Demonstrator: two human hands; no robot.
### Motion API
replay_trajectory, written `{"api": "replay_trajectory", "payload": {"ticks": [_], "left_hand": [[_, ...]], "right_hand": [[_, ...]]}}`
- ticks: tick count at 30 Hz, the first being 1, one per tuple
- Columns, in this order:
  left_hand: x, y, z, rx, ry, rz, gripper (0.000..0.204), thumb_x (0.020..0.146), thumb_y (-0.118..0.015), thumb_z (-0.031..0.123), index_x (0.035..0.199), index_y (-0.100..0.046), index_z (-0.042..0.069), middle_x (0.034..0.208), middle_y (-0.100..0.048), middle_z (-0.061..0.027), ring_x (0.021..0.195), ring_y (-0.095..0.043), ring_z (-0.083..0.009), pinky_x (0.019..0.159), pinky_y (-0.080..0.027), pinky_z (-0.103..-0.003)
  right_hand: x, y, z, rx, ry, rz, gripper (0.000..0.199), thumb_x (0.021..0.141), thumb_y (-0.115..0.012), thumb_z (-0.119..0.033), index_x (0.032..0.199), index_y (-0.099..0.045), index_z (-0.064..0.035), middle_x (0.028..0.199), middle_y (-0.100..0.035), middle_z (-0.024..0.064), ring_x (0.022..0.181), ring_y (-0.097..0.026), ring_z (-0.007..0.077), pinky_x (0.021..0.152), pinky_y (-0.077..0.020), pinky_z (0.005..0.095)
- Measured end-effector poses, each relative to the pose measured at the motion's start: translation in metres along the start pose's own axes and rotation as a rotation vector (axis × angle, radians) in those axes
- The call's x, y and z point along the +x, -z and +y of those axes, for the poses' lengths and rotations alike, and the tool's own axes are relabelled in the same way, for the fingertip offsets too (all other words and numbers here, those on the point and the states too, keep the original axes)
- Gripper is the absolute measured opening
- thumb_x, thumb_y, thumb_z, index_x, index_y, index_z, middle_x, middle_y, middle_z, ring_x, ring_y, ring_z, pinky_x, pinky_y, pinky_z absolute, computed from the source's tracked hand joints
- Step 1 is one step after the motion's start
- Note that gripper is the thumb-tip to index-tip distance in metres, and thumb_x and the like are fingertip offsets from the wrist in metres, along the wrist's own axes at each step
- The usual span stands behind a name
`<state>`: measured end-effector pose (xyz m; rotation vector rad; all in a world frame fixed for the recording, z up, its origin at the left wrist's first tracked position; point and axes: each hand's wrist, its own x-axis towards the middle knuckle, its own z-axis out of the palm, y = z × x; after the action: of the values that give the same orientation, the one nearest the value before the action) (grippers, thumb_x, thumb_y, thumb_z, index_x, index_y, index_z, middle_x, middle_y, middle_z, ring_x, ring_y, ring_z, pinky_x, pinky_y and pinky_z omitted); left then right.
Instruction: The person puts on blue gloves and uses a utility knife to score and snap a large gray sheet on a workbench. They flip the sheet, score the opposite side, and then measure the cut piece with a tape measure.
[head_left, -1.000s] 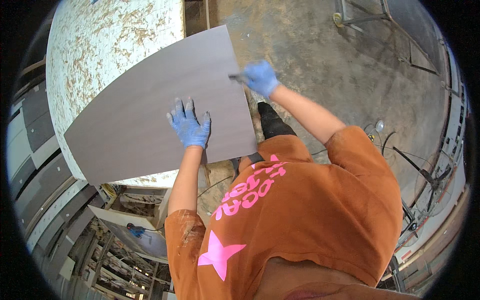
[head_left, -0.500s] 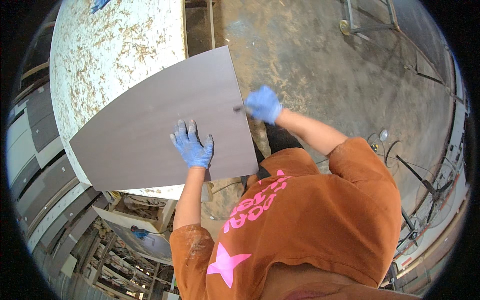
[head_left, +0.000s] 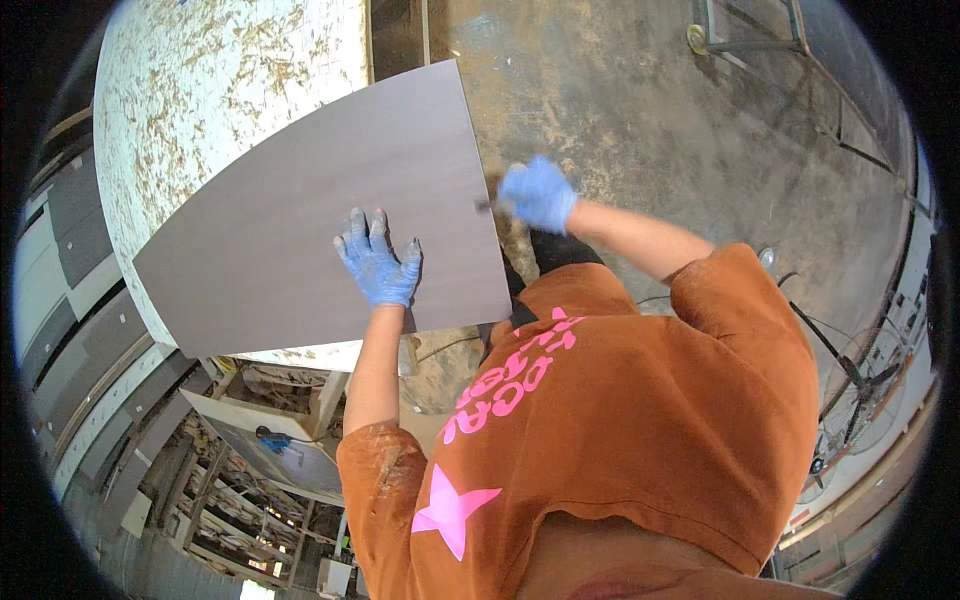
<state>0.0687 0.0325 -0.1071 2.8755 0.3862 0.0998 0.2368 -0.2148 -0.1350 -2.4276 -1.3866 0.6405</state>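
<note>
- A grey laminate panel [head_left: 330, 215] lies flat on a white, chip-strewn worktable [head_left: 220, 90], filling the picture from about nine to twelve o'clock.
- The left hand [head_left: 380, 265], in a blue glove, rests palm down with fingers spread on the panel's lower right part, gripping nothing.
- The right hand [head_left: 538, 192], also gloved, is closed around a small dark tool [head_left: 487, 205] touching the panel's right edge, at one o'clock from the left hand.

Worker's clothing, seen from above.
Blue gloves cover the left hand [head_left: 380, 265] and right hand [head_left: 538, 192]; orange short-sleeved shirt [head_left: 640, 420] with pink lettering and a pink star toward 7 o'clock, sleeve dust-stained.
</note>
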Motion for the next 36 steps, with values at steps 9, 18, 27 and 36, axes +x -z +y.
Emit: {"api": "replay_trajectory", "payload": {"ticks": [9,18,27,36], "left_hand": [[-0.010,-0.003,-0.002,0.016,-0.010,0.034,0.071,0.074,-0.066,0.044,0.135,-0.048,0.011,0.145,-0.038,-0.0198,0.136,-0.032,-0.0375,0.114,-0.014,-0.057],[0.002,0.002,0.000,0.034,-0.164,-0.073,0.066,0.078,-0.062,0.045,0.136,-0.049,0.015,0.145,-0.038,-0.0194,0.134,-0.033,-0.0375,0.114,-0.015,-0.054],[0.082,-0.014,0.073,0.032,-0.629,-0.169,0.058,0.086,-0.051,0.041,0.138,-0.046,0.014,0.148,-0.037,-0.0140,0.135,-0.033,-0.0344,0.115,-0.016,-0.051],[-0.024,-0.016,0.072,-0.319,-0.867,-0.324,0.050,0.086,-0.053,0.039,0.129,-0.054,0.013,0.140,-0.048,-0.0103,0.127,-0.045,-0.0324,0.113,-0.022,-0.050]], "right_hand": [[0.124,0.039,0.077,0.046,-0.377,0.572,0.043,0.097,-0.048,-0.044,0.077,-0.063,-0.0087,0.077,-0.066,0.0111,0.060,-0.062,0.0264,0.057,-0.0496,0.0409],[0.019,-0.031,0.109,1.823,-0.926,0.375,0.037,0.099,-0.043,-0.041,0.085,-0.062,-0.0120,0.068,-0.059,0.0037,0.060,-0.056,0.0173,0.052,-0.0475,0.0333],[-0.163,-0.121,0.007,2.469,-1.063,-0.006,0.037,0.095,-0.049,-0.052,0.088,-0.056,-0.0164,0.073,-0.062,0.0006,0.057,-0.060,0.0178,0.045,-0.0488,0.0374],[-0.079,-0.052,-0.003,1.073,-0.488,0.440,0.026,0.094,-0.056,-0.028,0.112,-0.058,-0.0104,0.096,-0.068,0.0073,0.083,-0.066,0.0242,0.069,-0.0533,0.0370]]}}
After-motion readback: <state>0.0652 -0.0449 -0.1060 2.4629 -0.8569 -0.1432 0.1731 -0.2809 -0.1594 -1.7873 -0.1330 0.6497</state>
